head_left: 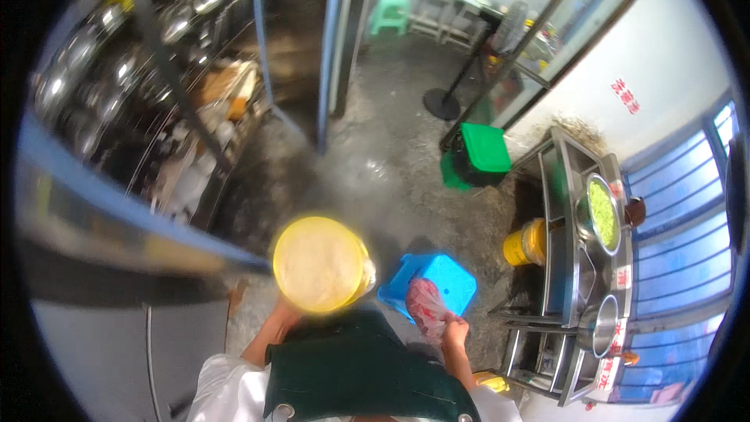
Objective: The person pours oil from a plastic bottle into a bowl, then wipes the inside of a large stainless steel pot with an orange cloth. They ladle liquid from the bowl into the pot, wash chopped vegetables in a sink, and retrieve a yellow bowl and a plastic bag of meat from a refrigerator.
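Note:
A yellow bucket [366, 275] with a pale, whitish surface inside its rim is in front of me, at the left of my dark green apron. My left hand [287, 317] holds it from the near left side; the fingers are mostly hidden behind it. In my right hand [455, 331] is the gathered neck of a clear plastic bag of red meat [425, 306], closed in my fingers. The bag hangs in front of a blue plastic stool [451, 280] on the floor, overlapping it in view.
Right of me stands a metal sink stand [556, 266] with a colander of chopped greens [601, 215] and a steel bowl [600, 327]. A yellow pail [526, 244] sits beside it. Farther off are a green-lidded bin [484, 148] and a fan [443, 104]. Shelves of metalware [117, 70] line the left.

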Action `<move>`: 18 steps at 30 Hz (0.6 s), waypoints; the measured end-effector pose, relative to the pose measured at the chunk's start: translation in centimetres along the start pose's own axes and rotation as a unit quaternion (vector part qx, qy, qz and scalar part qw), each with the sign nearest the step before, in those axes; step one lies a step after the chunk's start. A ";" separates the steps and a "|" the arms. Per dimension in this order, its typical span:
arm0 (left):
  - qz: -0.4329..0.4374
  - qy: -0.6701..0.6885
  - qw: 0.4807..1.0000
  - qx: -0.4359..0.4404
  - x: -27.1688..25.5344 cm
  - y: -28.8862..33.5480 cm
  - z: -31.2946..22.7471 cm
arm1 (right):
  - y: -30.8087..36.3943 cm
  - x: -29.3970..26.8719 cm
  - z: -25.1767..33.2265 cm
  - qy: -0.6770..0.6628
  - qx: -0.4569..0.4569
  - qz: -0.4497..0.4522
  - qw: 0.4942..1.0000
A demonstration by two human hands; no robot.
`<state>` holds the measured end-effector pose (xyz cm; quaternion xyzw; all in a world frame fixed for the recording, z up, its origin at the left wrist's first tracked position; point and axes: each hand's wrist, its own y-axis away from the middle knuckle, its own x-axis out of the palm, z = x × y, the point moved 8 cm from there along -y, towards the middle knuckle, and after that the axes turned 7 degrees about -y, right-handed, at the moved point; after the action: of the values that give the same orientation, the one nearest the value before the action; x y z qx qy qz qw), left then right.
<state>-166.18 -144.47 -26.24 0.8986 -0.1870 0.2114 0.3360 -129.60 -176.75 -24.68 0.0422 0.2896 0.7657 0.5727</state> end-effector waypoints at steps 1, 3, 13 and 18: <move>0.024 -0.014 1.000 -0.010 2.8 -3.7 -1.6 | -0.9 0.1 1.4 -0.020 0.007 -0.020 1.000; 0.066 -0.037 0.997 -0.025 7.8 -10.6 -4.5 | -3.1 1.1 4.1 -0.065 0.013 -0.043 0.997; 0.096 -0.070 0.993 -0.029 22.4 -40.5 -17.5 | -26.5 16.8 18.5 0.168 -0.100 0.006 0.981; 0.045 -0.054 0.998 -0.001 25.6 -51.3 -25.0 | -39.1 26.4 27.2 0.076 -0.023 -0.005 0.997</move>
<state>-126.50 -96.26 -23.10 0.8990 -0.2451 0.1770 0.3168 -94.41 -135.31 -28.42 -0.0307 0.3147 0.7703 0.5538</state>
